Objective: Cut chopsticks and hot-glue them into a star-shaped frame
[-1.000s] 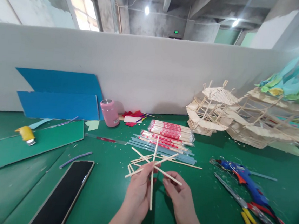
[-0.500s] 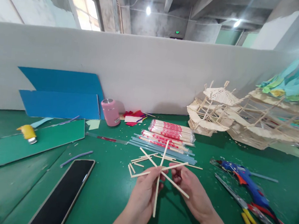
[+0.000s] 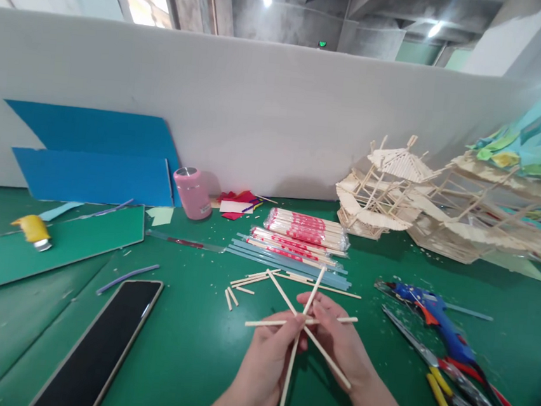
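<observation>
My left hand (image 3: 265, 359) and my right hand (image 3: 340, 344) meet low in the middle, over the green mat (image 3: 190, 342). Together they pinch a star of three crossed wooden sticks (image 3: 304, 324) at the crossing point. The left thumb and fingers close on the centre from the left. From the right, the other hand's fingers curl behind the sticks. Loose short sticks (image 3: 248, 281) lie on the mat just beyond the hands.
Wrapped chopstick packs (image 3: 306, 229) and pale blue strips (image 3: 288, 265) lie behind. A blue glue gun (image 3: 432, 311) and cutters (image 3: 453, 390) sit right, a phone (image 3: 98, 346) left. Stick models (image 3: 396, 189) stand back right. A pink cup (image 3: 192, 192) and blue boards (image 3: 93, 160) lean by the white wall.
The crossed sticks have turned clockwise in my hands and shifted a little right. My right hand moved up beside the crossing. The camera tilted slightly down.
</observation>
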Motion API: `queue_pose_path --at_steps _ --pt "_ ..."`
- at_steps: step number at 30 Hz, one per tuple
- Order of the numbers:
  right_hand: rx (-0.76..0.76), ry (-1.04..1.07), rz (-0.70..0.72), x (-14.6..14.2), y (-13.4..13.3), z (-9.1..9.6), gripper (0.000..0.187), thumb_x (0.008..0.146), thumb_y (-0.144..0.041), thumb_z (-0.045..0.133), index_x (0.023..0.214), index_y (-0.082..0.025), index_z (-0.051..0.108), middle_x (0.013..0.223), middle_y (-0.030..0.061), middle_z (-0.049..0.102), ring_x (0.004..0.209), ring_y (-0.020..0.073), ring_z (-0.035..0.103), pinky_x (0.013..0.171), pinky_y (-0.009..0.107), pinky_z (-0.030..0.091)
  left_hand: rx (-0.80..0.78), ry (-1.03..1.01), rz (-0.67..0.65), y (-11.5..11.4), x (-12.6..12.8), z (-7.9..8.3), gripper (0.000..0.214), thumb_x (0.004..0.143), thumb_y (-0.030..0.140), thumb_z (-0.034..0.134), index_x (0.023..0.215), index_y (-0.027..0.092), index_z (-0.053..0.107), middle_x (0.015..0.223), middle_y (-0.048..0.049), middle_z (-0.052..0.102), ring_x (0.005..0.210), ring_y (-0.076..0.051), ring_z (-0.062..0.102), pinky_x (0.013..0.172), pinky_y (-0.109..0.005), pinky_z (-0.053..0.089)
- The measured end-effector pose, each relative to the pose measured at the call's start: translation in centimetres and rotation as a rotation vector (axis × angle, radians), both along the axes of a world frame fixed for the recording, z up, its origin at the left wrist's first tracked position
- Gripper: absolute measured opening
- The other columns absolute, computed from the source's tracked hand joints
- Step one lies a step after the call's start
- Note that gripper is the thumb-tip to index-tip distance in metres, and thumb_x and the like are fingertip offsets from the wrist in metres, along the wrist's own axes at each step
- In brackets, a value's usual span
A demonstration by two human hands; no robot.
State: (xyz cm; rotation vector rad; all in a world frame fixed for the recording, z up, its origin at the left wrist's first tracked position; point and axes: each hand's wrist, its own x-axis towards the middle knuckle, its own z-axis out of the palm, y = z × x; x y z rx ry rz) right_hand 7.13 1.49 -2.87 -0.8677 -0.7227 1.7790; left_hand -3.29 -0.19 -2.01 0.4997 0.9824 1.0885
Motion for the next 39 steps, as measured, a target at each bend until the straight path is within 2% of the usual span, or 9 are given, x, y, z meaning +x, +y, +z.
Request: queue_pose_path --at_steps 4,11,25,28,32,35,39 --pt "-0.005 -0.052 -0.004 -0.1 0.1 -0.2 0.025 0.067 -0.039 0.064 0.071 -0.016 0.053 0.045 -0.0040 0.055 0.035 0.0086 0.048 0.037 0.018 0.033 0.003 0.019 -0.009 -0.2 0.2 -0.3 0.022 0.070 0.029 0.062 0.057 0.012 0.060 0.049 0.0014 0.049 0.049 -0.006 0.042 0.050 -0.017 0.031" --pt "-0.016 -0.057 -0.002 -0.1 0.2 -1.0 0.028 0.066 -0.036 0.065 0.058 -0.017 0.046 0.041 -0.0060 0.052 0.033 0.0101 0.050 0.035 0.020 0.036 -0.027 0.027 -0.032 -0.3 0.1 -1.0 0.024 0.073 0.031 0.059 0.059 0.012 0.057 0.048 0.0012 0.048 0.048 -0.007 0.042 0.050 -0.018 0.029" --pt "-0.015 -0.067 0.007 0.2 0.0 -1.5 0.023 0.071 -0.032 0.061 0.061 -0.017 0.047 0.042 -0.0038 0.055 0.031 0.0124 0.052 0.032 0.021 0.039 0.036 -0.092 -0.146 -0.2 -0.2 -1.2 0.022 0.077 0.029 0.056 0.068 0.009 0.059 0.052 0.0001 0.050 0.048 -0.007 0.042 0.050 -0.018 0.029" --pt "-0.014 -0.064 0.015 0.3 0.1 -1.4 0.024 0.071 -0.032 0.061 0.060 -0.016 0.047 0.040 -0.0040 0.054 0.031 0.0122 0.051 0.032 0.022 0.040 0.072 -0.114 -0.173 -0.1 -0.4 -1.2 0.023 0.078 0.030 0.054 0.072 0.009 0.061 0.055 -0.0005 0.051 0.051 -0.007 0.043 0.052 -0.019 0.031" --pt "-0.026 -0.061 -0.004 0.5 0.2 -1.1 0.025 0.070 -0.032 0.063 0.058 -0.016 0.048 0.041 -0.0060 0.051 0.031 0.0089 0.047 0.033 0.021 0.041 0.103 -0.134 -0.232 -0.1 -0.8 -1.1 0.016 0.073 0.024 0.061 0.082 0.011 0.063 0.069 -0.0027 0.058 0.060 -0.008 0.046 0.059 -0.020 0.034" --pt "-0.041 -0.053 -0.013 0.7 0.1 -0.8 0.025 0.068 -0.033 0.064 0.057 -0.016 0.048 0.040 -0.0077 0.047 0.032 0.0072 0.044 0.033 0.021 0.042 0.123 -0.071 -0.294 -0.1 -1.1 -0.8 0.023 0.068 0.020 0.066 0.089 0.011 0.063 0.081 -0.0063 0.062 0.068 -0.010 0.048 0.063 -0.021 0.035" --pt "-0.054 -0.045 -0.007 0.7 0.1 -0.3 0.025 0.066 -0.033 0.065 0.057 -0.017 0.048 0.040 -0.0081 0.045 0.033 0.0074 0.044 0.034 0.021 0.041 0.137 -0.020 -0.293 -0.2 -1.2 -0.5 0.027 0.066 0.021 0.068 0.090 0.012 0.063 0.083 -0.0068 0.063 0.069 -0.011 0.049 0.061 -0.021 0.035"
